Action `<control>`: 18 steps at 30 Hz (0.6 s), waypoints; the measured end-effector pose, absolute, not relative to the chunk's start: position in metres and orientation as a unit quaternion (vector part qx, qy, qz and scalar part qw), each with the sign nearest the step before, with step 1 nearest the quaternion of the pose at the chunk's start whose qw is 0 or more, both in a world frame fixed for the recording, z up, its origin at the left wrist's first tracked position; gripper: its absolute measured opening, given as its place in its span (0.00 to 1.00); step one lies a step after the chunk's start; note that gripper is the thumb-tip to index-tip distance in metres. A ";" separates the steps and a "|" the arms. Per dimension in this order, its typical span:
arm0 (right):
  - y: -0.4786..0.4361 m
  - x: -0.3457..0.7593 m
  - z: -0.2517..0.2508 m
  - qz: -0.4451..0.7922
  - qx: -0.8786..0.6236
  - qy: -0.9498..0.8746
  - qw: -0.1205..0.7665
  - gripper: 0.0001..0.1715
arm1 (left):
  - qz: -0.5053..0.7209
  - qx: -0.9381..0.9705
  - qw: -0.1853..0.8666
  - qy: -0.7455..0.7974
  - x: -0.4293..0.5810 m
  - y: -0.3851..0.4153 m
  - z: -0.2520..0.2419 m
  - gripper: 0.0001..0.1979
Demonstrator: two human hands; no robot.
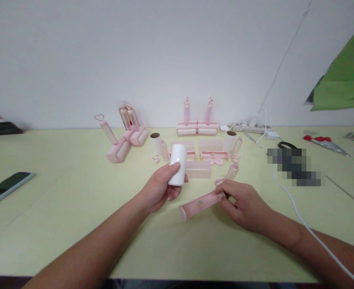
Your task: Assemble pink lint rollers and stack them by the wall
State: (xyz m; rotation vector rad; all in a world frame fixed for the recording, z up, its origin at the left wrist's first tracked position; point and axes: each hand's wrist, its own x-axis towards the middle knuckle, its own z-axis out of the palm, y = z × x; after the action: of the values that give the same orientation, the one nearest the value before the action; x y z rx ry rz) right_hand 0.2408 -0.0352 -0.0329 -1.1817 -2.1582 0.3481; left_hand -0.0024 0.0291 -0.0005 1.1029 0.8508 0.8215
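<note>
My left hand (pixel 161 186) is wrapped round a white roll (pixel 178 164), held tilted nearly upright above the table. My right hand (pixel 240 202) pinches one end of a pink half-round holder (pixel 198 205), whose hollow side with a round hole faces up. Just beyond the right hand lie a clear pink bottle (pixel 232 171) and a small pink piece (pixel 219 181). Behind the white roll rests a pale pink translucent cover (pixel 199 169). Farther back is another pink holder (pixel 214 155) with flat pink discs (pixel 219 161) by it.
Assembled pink roller sets with upright handles (pixel 186 114) stand by the wall, more at the left (pixel 118 149). Two white rolls with brown cores (pixel 155 142) stand midway. A phone (pixel 5 186) lies left; scissors (pixel 327 144) lie right. A white cable (pixel 303 220) crosses my right forearm.
</note>
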 end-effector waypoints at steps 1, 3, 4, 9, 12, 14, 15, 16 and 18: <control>-0.036 0.241 -0.031 0.135 -0.441 -0.822 0.333 0.08 | 0.349 0.495 0.702 0.375 -0.001 0.028 -0.002 0.25; -0.039 0.240 -0.028 0.135 -0.422 -0.824 0.354 0.08 | 0.328 0.490 0.718 0.370 0.003 0.025 -0.007 0.25; -0.040 0.240 -0.028 0.133 -0.412 -0.826 0.362 0.08 | 0.331 0.482 0.722 0.370 0.005 0.024 -0.009 0.24; -0.044 0.238 -0.028 0.139 -0.395 -0.833 0.361 0.11 | 0.348 0.436 0.747 0.362 0.008 0.023 -0.016 0.21; -0.043 0.237 -0.030 0.148 -0.400 -0.837 0.343 0.09 | 0.333 0.435 0.768 0.331 0.006 0.024 -0.014 0.25; -0.043 0.236 -0.030 0.152 -0.401 -0.842 0.328 0.06 | 0.322 0.445 0.774 0.315 0.004 0.023 -0.012 0.31; -0.043 0.235 -0.030 0.155 -0.402 -0.843 0.321 0.06 | 0.317 0.451 0.774 0.311 0.003 0.023 -0.011 0.33; -0.043 0.234 -0.030 0.159 -0.405 -0.844 0.314 0.06 | 0.313 0.454 0.774 0.311 0.002 0.023 -0.010 0.35; -0.044 0.233 -0.030 0.168 -0.413 -0.842 0.305 0.06 | 0.307 0.459 0.772 0.315 0.002 0.023 -0.009 0.36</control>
State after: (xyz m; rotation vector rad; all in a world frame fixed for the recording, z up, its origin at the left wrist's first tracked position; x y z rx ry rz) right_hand 0.2332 -0.0441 -0.0296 -1.0924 -2.2289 0.4437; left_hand 0.0023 0.0227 -0.0089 0.9941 0.6836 0.6650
